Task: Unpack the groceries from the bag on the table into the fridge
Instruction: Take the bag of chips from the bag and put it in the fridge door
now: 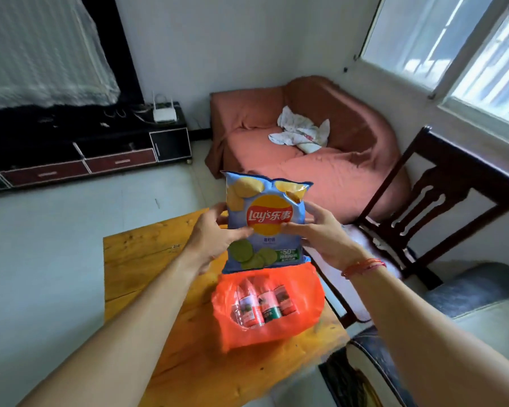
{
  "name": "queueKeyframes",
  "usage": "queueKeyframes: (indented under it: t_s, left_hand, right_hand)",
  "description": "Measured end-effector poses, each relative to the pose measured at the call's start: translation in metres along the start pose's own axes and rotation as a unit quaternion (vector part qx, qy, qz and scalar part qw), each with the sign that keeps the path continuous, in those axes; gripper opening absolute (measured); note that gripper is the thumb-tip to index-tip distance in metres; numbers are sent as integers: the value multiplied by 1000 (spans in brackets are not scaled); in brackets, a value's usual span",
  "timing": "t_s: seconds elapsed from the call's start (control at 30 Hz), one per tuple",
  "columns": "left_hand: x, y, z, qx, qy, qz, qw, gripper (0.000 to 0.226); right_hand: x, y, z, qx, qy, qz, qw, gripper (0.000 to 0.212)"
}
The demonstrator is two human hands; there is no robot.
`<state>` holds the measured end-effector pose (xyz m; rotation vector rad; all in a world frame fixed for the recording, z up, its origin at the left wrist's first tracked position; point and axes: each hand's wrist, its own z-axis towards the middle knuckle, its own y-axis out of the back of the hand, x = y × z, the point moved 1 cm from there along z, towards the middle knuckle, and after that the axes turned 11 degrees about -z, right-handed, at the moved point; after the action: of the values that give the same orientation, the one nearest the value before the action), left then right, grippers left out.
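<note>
A blue Lay's chip bag (pixel 265 201) is held upright in the air above the table. My left hand (pixel 215 233) grips its left edge and my right hand (pixel 321 233) grips its right edge, thumbs on the front. Just below it lies an orange plastic bag (pixel 306 312) on the wooden table (pixel 147 259). Three water bottles (pixel 262 304) with red and green labels show through the bag's open mouth. No fridge is in view.
A dark wooden chair (pixel 441 201) stands right of the table, with a covered sofa (pixel 321 160) behind it. A low black TV cabinet (pixel 86 154) runs along the far left wall. Pale floor (pixel 41 259) lies left of the table. A dark cushioned seat (pixel 467 292) sits at the right.
</note>
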<state>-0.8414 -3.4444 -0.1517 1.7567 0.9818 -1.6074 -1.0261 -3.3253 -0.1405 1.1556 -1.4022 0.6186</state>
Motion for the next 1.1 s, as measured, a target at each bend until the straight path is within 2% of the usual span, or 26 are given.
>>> queueKeyframes:
  t_s: [0.27,0.4,0.5,0.8,1.1]
  left_hand:
    - [-136,12,-43,66,-103,-63,991,42]
    - [-184,22,-64,70,-140,-72,985,46]
    - [-211,28,-77,66,-171,-82,980,43]
    - [-239,43,-100,52,-206,-95,972,44]
    - [-241,72,-113,20,-224,-78,971,51]
  right_hand:
    - [133,10,-47,-22,95,-18,995,29]
    - [180,11,-66,-33,123,-37,991,19]
    - [209,7,-78,-41,151,-47,987,20]
    - [242,-7,-98,-44,192,-44,980,22]
    - [249,-35,-92,-6,207,-33,978,29]
